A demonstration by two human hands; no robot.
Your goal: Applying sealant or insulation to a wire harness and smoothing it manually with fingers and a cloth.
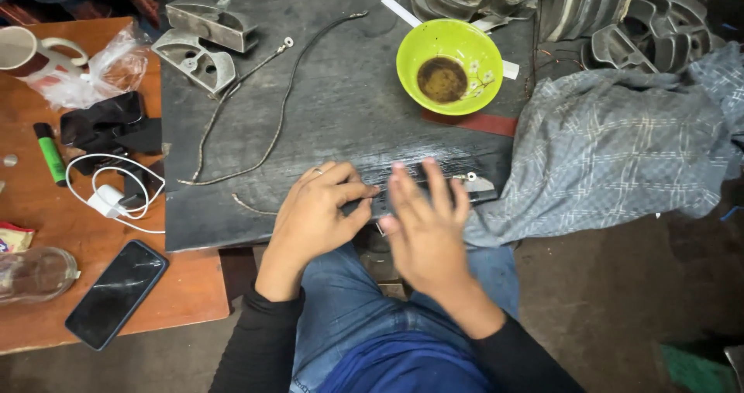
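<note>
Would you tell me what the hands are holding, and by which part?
A dark flat metal strip at the board's near edge: the left hand pinches its left end, and the right hand lies flat over its middle.

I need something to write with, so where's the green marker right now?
In the head view, the green marker lies on the orange table at the far left, beside the black case and just above the white charger cable.
</note>
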